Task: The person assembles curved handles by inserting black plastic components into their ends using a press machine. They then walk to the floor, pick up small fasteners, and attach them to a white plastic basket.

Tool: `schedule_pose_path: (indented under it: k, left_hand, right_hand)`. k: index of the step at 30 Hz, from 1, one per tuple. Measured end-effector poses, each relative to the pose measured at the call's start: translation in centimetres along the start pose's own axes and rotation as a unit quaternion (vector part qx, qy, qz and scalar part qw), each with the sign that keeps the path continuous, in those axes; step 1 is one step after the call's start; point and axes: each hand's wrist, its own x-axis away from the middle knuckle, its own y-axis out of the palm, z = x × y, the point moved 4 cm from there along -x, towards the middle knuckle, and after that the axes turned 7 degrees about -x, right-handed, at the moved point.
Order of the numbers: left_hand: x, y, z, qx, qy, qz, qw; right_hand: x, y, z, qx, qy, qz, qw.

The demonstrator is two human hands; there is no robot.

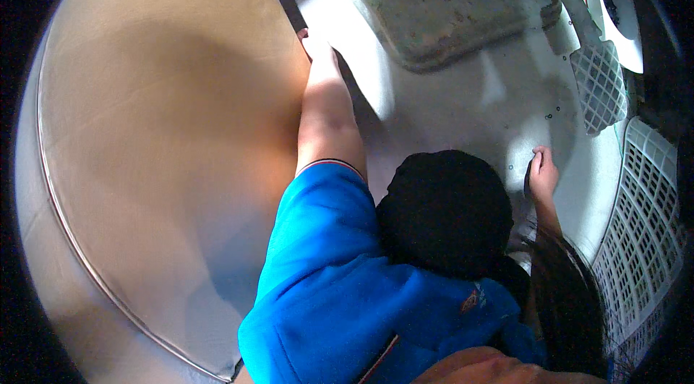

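Note:
My left arm, in a blue sleeve, stretches forward along the side of a large beige padded seat or mattress (159,131). At its far end my left hand (316,44) is by the lower edge of this padding, next to a dark gap. Glare and the small size hide how its fingers are set. On the right, my right hand (543,174) is low over the pale floor (448,109), its fingers curled together. Whatever they hold, if anything, is hidden. Several tiny dark rings (549,116) lie on the floor just beyond it.
My black-clad bent knee (448,210) is between my arms. Ahead lies a stained grey-brown mat or board (463,15) with a rounded corner. To the right are a pale lattice plastic piece (600,87) and a white openwork basket (643,239). Dark hair (571,304) hangs in front.

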Motion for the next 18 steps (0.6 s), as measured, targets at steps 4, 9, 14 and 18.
schedule_pose_path:
  k: [4,9,14,18]
  left_hand:
    - [-3.2,0.2,-0.8,-0.014,-0.045,-0.006,0.999]
    - [-4.5,0.0,-1.2,-0.122,0.008,-0.016,0.992]
    - [-4.2,0.9,-1.5,-0.23,0.072,-0.036,0.97]
    - [-5.1,1.0,-3.2,-0.304,0.105,-0.058,0.945]
  right_hand:
    - [0.0,0.2,-0.2,-0.001,-0.007,0.025,1.0]
    - [0.0,-0.1,-0.4,0.015,-0.007,0.027,0.999]
    - [-0.1,0.4,1.1,0.054,0.025,0.019,0.998]
    - [-0.5,0.3,0.9,0.07,0.022,0.018,0.997]
